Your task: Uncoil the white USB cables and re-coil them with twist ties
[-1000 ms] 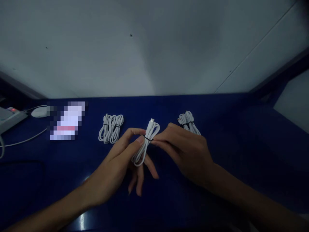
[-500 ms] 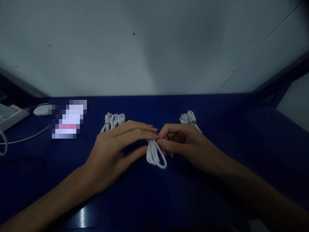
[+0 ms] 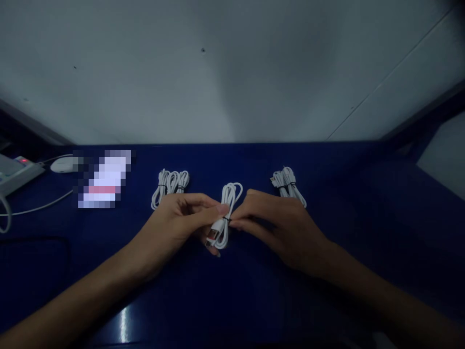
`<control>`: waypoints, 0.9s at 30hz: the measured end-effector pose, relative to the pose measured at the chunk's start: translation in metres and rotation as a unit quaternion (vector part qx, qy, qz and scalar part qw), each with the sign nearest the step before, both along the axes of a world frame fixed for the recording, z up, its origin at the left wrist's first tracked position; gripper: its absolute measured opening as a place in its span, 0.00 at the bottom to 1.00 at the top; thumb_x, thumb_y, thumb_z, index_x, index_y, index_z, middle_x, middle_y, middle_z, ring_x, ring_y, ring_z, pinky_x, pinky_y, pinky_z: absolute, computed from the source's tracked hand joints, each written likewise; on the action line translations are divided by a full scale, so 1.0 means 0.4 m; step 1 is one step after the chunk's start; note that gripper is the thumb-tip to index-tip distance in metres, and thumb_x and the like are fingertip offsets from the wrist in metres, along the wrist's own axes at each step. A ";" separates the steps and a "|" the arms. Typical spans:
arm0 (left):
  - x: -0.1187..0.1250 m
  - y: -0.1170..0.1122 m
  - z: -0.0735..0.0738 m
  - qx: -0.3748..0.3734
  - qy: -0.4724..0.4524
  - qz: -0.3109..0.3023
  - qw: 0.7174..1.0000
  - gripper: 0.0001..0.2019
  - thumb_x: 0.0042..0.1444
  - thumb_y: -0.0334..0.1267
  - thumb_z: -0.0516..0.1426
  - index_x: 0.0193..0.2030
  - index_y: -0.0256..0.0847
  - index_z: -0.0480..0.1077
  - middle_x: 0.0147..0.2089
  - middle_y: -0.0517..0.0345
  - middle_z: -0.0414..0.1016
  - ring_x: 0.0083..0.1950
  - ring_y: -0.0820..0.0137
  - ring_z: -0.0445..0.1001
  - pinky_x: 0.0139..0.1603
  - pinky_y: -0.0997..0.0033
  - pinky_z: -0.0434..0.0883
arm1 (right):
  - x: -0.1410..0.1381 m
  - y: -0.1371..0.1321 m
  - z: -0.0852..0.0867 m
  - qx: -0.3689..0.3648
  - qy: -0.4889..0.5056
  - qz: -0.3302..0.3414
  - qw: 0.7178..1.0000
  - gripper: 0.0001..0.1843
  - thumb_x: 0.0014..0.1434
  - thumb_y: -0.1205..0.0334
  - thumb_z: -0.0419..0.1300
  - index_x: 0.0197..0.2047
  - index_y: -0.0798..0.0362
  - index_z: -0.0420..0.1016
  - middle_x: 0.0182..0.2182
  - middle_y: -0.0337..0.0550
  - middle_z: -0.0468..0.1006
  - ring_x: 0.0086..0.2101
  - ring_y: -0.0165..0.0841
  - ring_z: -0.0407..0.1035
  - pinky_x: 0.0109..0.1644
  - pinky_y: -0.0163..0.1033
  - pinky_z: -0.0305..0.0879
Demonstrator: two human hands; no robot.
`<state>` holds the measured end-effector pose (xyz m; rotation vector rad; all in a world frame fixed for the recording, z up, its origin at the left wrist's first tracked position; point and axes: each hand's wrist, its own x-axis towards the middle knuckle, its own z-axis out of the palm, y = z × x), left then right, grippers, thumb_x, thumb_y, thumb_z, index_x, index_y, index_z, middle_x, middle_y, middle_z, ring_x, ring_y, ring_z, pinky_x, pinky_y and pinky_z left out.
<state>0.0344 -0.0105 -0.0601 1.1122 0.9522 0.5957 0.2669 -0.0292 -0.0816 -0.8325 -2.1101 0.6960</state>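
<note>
Between my hands is a coiled white USB cable (image 3: pixel 229 196), held above the blue table. My left hand (image 3: pixel 178 220) grips it from the left, thumb on top and fingers beneath. The USB plug (image 3: pixel 213 234) points down toward me, with a red-orange insert in its metal end. A thin black twist tie (image 3: pixel 226 219) goes around the coil's middle. From the right, my right hand (image 3: pixel 286 225) pinches the tie's end between thumb and index finger; the fingertips hide that end.
Several tied white cable bundles (image 3: pixel 170 186) lie behind my left hand. Behind my right hand are more tied white cables (image 3: pixel 287 184). At left are a blurred-out phone (image 3: pixel 107 179), a white oval device (image 3: pixel 61 165) and a power strip (image 3: pixel 27 172). A pale wall (image 3: pixel 163 87) borders the blue table (image 3: pixel 218 300).
The cable has been turned over, so its plug now faces me. My left hand has shifted its grip, and my right fingers have moved slightly down to the tie.
</note>
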 end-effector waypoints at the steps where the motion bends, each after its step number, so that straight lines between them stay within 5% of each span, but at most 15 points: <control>1: 0.000 0.003 -0.002 -0.039 -0.010 0.000 0.999 0.11 0.67 0.41 0.68 0.36 0.37 0.82 0.30 0.54 0.83 0.29 0.67 0.81 0.32 0.70 0.81 | 0.001 0.001 -0.004 0.026 -0.007 0.006 1.000 0.05 0.74 0.71 0.66 0.45 0.54 0.82 0.37 0.36 0.82 0.37 0.28 0.74 0.42 0.33 0.68; 4: -0.002 0.004 -0.008 -0.069 -0.017 0.002 0.997 0.10 0.66 0.42 0.69 0.46 0.38 0.81 0.32 0.52 0.85 0.30 0.64 0.83 0.32 0.67 0.83 | 0.005 0.002 -0.009 0.038 -0.008 0.011 0.999 0.05 0.74 0.72 0.66 0.46 0.53 0.82 0.38 0.36 0.83 0.38 0.28 0.75 0.43 0.33 0.69; 7: -0.004 -0.007 -0.008 0.084 0.038 0.037 0.995 0.19 0.68 0.42 0.69 0.62 0.46 0.76 0.34 0.58 0.85 0.32 0.65 0.85 0.34 0.68 0.82 | 0.008 0.001 -0.001 -0.037 0.012 0.001 0.999 0.05 0.74 0.70 0.67 0.44 0.51 0.83 0.36 0.34 0.82 0.35 0.27 0.74 0.41 0.33 0.69; 9: -0.007 -0.016 -0.006 0.271 0.102 0.059 0.955 0.21 0.70 0.38 0.67 0.67 0.52 0.74 0.45 0.56 0.86 0.44 0.64 0.86 0.43 0.68 0.83 | 0.010 -0.001 0.008 -0.104 0.033 -0.006 0.994 0.05 0.73 0.67 0.68 0.43 0.50 0.84 0.36 0.34 0.83 0.35 0.28 0.76 0.41 0.34 0.69; 11: -0.011 -0.019 -0.002 0.435 0.151 0.044 0.887 0.20 0.68 0.33 0.67 0.64 0.54 0.79 0.59 0.54 0.82 0.60 0.61 0.82 0.56 0.63 0.81 | 0.013 -0.001 0.017 -0.167 0.069 -0.009 0.984 0.04 0.72 0.67 0.69 0.42 0.50 0.84 0.35 0.34 0.84 0.36 0.29 0.78 0.42 0.34 0.71; 14: -0.019 -0.012 0.002 0.536 0.156 -0.001 0.830 0.14 0.67 0.31 0.69 0.56 0.52 0.86 0.68 0.54 0.78 0.71 0.57 0.76 0.68 0.58 0.77 | 0.019 -0.001 0.023 -0.242 0.125 0.010 0.962 0.04 0.71 0.66 0.70 0.41 0.50 0.84 0.34 0.35 0.85 0.37 0.30 0.80 0.44 0.35 0.74; 20: -0.043 0.011 0.000 0.508 0.093 -0.068 0.854 0.15 0.65 0.36 0.72 0.57 0.52 0.85 0.61 0.57 0.87 0.66 0.60 0.82 0.70 0.59 0.77 | 0.025 -0.002 0.019 -0.280 0.138 0.054 0.948 0.04 0.71 0.68 0.70 0.43 0.49 0.85 0.36 0.34 0.85 0.38 0.30 0.80 0.46 0.35 0.74; 23: -0.039 0.006 0.000 0.477 0.101 -0.056 0.872 0.12 0.60 0.34 0.75 0.50 0.50 0.87 0.49 0.60 0.90 0.52 0.64 0.87 0.57 0.67 0.80 | 0.024 -0.005 0.022 -0.272 0.110 0.064 0.954 0.05 0.71 0.69 0.69 0.43 0.49 0.84 0.37 0.34 0.84 0.38 0.29 0.79 0.46 0.34 0.73; 27: -0.012 -0.006 -0.004 0.320 0.089 -0.019 0.943 0.05 0.60 0.32 0.74 0.38 0.48 0.87 0.38 0.63 0.88 0.38 0.70 0.85 0.42 0.75 0.77 | 0.024 -0.004 0.029 -0.183 0.039 0.047 0.981 0.06 0.73 0.67 0.68 0.40 0.52 0.81 0.35 0.32 0.81 0.35 0.27 0.75 0.43 0.33 0.68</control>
